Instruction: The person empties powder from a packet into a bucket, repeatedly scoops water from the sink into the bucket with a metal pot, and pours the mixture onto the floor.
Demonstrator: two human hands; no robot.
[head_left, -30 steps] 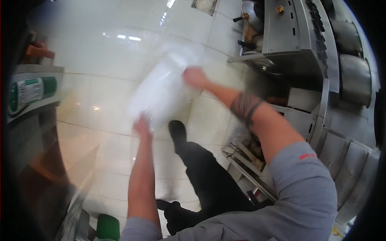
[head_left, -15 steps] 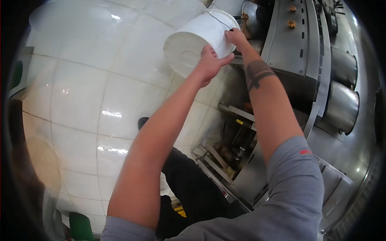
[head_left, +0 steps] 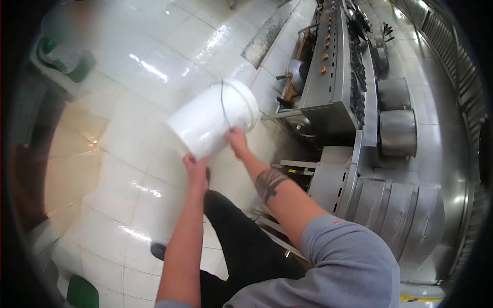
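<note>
My right hand (head_left: 237,142) curls its fingers around the wire handle (head_left: 223,100) of the white bucket (head_left: 203,120), tilted (nearly sideways) over the tiled floor (head_left: 128,123); my left hand (head_left: 196,168) grips its base edge (head_left: 178,136).

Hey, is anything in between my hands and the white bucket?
Nothing visible: your left hand is on the white bucket at its base edge, your right hand near its rim, by the wire handle.
</note>
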